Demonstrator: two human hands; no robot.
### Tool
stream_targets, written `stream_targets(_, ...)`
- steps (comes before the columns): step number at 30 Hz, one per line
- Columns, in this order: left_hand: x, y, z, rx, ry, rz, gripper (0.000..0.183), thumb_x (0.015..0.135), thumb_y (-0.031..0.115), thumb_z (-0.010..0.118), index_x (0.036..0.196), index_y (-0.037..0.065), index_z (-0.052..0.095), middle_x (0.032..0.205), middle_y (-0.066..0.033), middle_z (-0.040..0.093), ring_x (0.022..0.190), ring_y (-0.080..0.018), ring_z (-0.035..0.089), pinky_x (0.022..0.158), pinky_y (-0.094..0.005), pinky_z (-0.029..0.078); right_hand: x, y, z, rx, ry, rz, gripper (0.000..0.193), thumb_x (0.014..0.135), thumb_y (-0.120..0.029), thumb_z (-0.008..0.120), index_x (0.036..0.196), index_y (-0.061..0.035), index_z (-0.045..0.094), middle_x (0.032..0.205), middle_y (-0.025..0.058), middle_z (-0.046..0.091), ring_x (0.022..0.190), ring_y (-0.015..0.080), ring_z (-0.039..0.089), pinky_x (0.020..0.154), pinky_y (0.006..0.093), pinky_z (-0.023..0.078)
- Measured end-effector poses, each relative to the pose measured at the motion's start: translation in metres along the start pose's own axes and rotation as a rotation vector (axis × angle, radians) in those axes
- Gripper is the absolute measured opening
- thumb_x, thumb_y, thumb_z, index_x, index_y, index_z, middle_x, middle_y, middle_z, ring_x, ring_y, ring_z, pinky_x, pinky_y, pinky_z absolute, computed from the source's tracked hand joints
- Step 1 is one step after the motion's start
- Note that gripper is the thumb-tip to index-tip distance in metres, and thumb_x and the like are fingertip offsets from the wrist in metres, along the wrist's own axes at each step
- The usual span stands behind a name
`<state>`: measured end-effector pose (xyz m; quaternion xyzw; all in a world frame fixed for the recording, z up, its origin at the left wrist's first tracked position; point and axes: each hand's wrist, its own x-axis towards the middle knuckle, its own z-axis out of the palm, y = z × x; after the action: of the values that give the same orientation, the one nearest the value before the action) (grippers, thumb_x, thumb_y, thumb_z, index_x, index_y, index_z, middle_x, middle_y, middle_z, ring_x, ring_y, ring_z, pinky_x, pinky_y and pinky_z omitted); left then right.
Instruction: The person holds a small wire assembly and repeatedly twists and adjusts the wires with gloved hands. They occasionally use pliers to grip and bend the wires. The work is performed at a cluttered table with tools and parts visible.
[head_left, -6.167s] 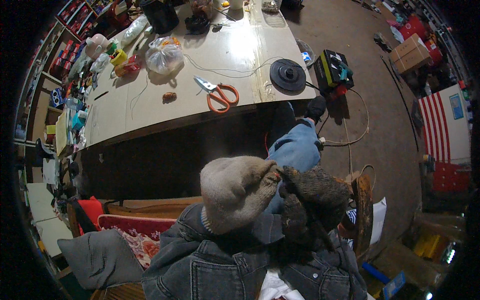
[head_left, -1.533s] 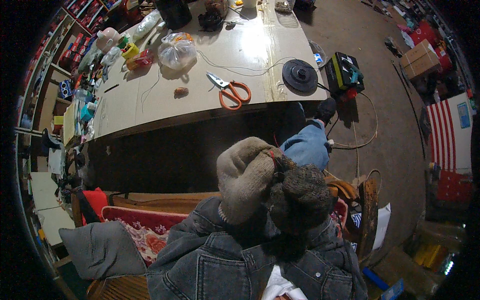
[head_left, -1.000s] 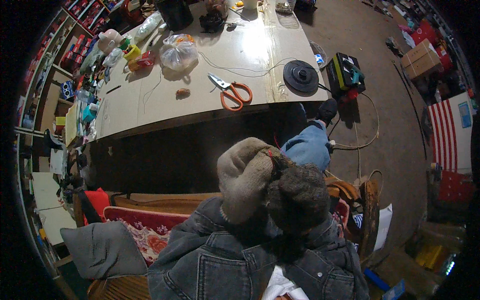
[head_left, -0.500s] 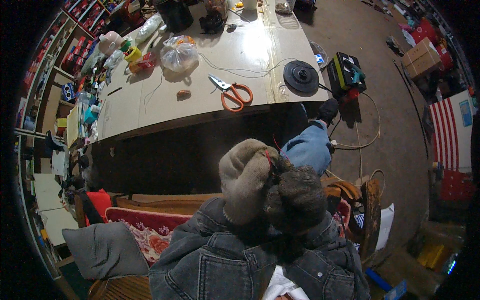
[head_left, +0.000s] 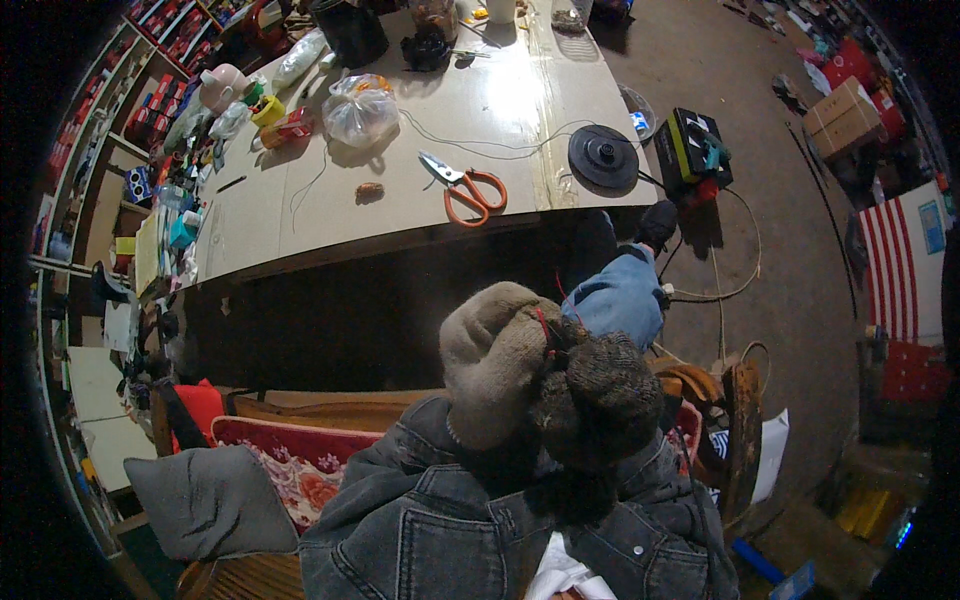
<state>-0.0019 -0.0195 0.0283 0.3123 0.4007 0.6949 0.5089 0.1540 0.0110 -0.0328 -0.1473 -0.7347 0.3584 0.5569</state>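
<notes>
My left hand (head_left: 490,355), in a pale grey knitted glove, is closed, its fingers curled in toward the right. Against it sits my right hand (head_left: 610,385) in a darker, dirty-looking glove, also closed. A thin red strand (head_left: 543,326) shows at the left hand's fingertips, and its loose end sticks up between the hands. Whatever else they grip there is dark and mostly covered by the gloves. On the table beyond lie orange-handled scissors (head_left: 458,181), blades spread, and a small brown piece (head_left: 369,190).
The pale table (head_left: 330,230) spans the far side, with a knotted plastic bag (head_left: 360,112), a round black base (head_left: 603,156) and a thin wire on it. A black box (head_left: 690,150) stands on the floor at right. A grey cushion (head_left: 212,500) lies on the wooden seat.
My right hand has turned slightly and shifted a little right. My left hand is almost where it was. The red strand's loose end stands slightly farther right.
</notes>
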Motion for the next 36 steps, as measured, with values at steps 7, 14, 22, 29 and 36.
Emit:
stream_targets(7,-0.001,0.003,-0.001,-0.041,0.021,-0.036,0.021,0.095,0.019,0.066,0.104,0.001,0.067,0.091,-0.0086,0.069,0.081,-0.0161,0.068,0.075,-0.0312,0.057,0.008,-0.005,0.002,-0.076,-0.087,0.010,0.032,0.086,-0.018,0.075,0.116,-0.0081,0.068,0.112,0.0152,0.069,0.104,0.0347,0.067,0.092,0.0481,0.053)
stream_targets(14,0.000,-0.001,-0.007,0.074,0.021,-0.030,0.022,0.095,0.020,0.065,0.106,0.002,0.067,0.094,-0.0076,0.068,0.084,-0.0158,0.068,0.077,-0.0309,0.057,0.007,-0.007,-0.004,-0.240,-0.170,0.022,0.032,0.082,-0.014,0.079,0.112,-0.0094,0.069,0.111,0.0134,0.070,0.104,0.0322,0.068,0.091,0.0456,0.053)
stream_targets(22,-0.001,-0.005,-0.005,-0.022,0.110,-0.094,0.024,0.094,0.025,0.065,0.103,0.002,0.067,0.092,-0.0060,0.067,0.082,-0.0147,0.067,0.074,-0.0287,0.056,0.018,-0.014,-0.007,-0.219,-0.241,0.019,0.030,0.080,-0.015,0.081,0.108,-0.0089,0.069,0.105,0.0123,0.071,0.094,0.0311,0.068,0.082,0.0441,0.054)
stream_targets(29,0.002,-0.005,-0.005,-0.107,0.081,-0.136,0.023,0.094,0.025,0.064,0.101,0.003,0.067,0.091,-0.0060,0.067,0.081,-0.0142,0.067,0.072,-0.0276,0.055,-0.011,-0.002,0.001,0.108,-0.203,0.142,0.038,0.090,-0.024,0.070,0.126,-0.0118,0.067,0.127,0.0157,0.066,0.120,0.0369,0.062,0.104,0.0518,0.048)
stream_targets(36,0.014,-0.013,-0.006,0.190,0.085,0.103,0.027,0.096,0.028,0.064,0.100,0.002,0.067,0.090,-0.0076,0.069,0.079,-0.0143,0.068,0.069,-0.0268,0.055,0.003,0.003,0.012,-0.054,-0.137,0.133,0.036,0.092,-0.022,0.069,0.125,-0.0092,0.066,0.123,0.0152,0.065,0.115,0.0349,0.063,0.099,0.0491,0.050)
